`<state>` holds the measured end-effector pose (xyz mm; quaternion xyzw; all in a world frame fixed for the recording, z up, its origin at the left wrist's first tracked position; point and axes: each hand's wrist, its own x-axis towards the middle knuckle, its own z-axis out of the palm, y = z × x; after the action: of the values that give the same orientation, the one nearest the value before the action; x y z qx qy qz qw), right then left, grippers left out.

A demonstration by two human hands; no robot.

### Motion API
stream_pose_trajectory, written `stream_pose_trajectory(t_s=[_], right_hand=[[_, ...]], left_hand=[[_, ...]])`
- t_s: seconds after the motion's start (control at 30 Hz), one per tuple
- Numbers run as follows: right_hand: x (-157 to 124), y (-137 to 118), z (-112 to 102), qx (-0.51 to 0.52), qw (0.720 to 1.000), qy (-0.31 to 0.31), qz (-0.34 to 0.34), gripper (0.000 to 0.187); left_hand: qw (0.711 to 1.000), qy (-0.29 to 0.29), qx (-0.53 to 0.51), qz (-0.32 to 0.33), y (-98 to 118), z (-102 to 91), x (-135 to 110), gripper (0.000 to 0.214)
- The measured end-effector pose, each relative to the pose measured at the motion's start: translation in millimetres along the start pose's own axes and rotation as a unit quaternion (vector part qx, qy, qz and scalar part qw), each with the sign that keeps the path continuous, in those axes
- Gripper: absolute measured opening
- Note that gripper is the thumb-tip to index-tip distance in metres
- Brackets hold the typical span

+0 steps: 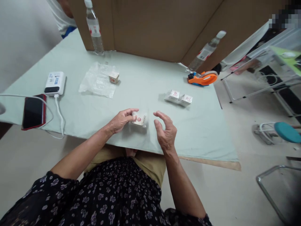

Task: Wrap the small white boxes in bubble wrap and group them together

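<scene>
My left hand point(121, 120) pinches a small, red-printed white box in clear plastic point(139, 120), while my right hand point(166, 131), loosely spread, hovers just beside it.

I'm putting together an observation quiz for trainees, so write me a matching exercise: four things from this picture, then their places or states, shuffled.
1. Bare left hand
2. Bare right hand
3. Orange-and-blue tape dispenser
4. Red-edged black phone

A. Crossed by a white cable
B. Holding a clear-wrapped white box with red print
C. Near the foot of a white-capped clear plastic bottle
D. Held apart from the boxes

Pairs: 1-B, 2-D, 3-C, 4-A
</scene>
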<state>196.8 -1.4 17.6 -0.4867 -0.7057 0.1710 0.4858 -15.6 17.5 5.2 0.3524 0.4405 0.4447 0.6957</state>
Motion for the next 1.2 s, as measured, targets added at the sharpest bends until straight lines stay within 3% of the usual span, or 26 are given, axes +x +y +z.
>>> stream_pose_trajectory(t_s=[0.1, 0.23, 0.47, 0.63, 0.73, 0.9, 1.07, 1.2], right_hand=[[-4, 10, -18, 0.023, 0.996, 0.031, 0.08, 0.024], [-10, 29, -36, 0.049, 0.986, 0.05, 0.154, 0.032], [-1, 75, -64, 0.04, 0.972, 0.103, 0.207, 0.046], [17, 118, -79, 0.025, 0.967, 0.135, 0.215, 0.048], [23, 133, -82, 0.011, 0.967, 0.145, 0.208, 0.045], [23, 140, -81, 0.003, 0.97, 0.139, 0.198, 0.04], [21, 141, -78, -0.013, 0.971, 0.144, 0.189, 0.042], [14, 136, -82, -0.038, 0.966, 0.17, 0.194, 0.041]], left_hand=[[1.0, 0.008, 0.002, -0.011, 5, 17.0, 13, 0.053], [0.999, -0.002, 0.032, 0.0, -1, 58.9, 39, 0.053], [0.995, -0.012, 0.101, 0.02, -20, 148.7, 105, 0.072], [0.992, -0.006, 0.121, 0.02, -35, 190.6, 139, 0.067], [0.985, -0.01, 0.165, 0.046, -42, 203.7, 145, 0.06], [0.947, 0.051, 0.301, 0.101, -45, 210.3, 145, 0.05], [0.936, 0.075, 0.325, 0.113, -42, 206.1, 143, 0.04], [0.93, 0.07, 0.337, 0.128, -41, 190.7, 122, 0.041]])
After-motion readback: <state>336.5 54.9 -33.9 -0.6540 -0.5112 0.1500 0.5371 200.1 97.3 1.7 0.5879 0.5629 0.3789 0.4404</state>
